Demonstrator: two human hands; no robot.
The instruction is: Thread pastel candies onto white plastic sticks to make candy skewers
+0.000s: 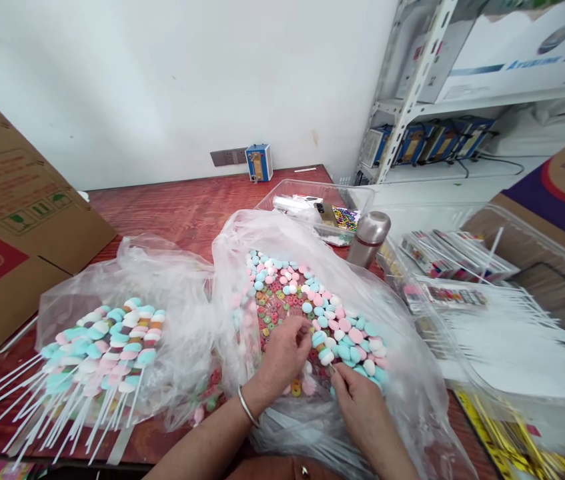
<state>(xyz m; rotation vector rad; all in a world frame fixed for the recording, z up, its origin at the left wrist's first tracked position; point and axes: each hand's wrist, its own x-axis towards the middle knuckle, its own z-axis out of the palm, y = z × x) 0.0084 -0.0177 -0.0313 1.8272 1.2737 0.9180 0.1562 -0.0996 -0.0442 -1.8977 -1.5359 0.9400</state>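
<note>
In front of me, a large clear plastic bag (247, 233) lies spread open, full of pastel pink, blue and white candies (347, 325) and small ring-shaped candies (272, 303). My right hand (362, 400) pinches the stick of a candy skewer (323, 351), which has blue and white pieces with a brownish one between them. Beside the skewer's upper end is my left hand (285, 350), a bangle on its wrist. Its fingers are pressed together, and whatever they hold is hidden. On the left, many finished-looking candy skewers (107, 347) are piled on another clear bag (177, 320), white sticks toward me.
A metal flask (368, 239) stands behind the bag, by a clear plastic bin (289, 189) of small items. To the right, a clear tub (429, 340) holds white sticks and packets. Cardboard boxes (17, 200) flank the red table (172, 203). A blue device (259, 163) sits near the wall.
</note>
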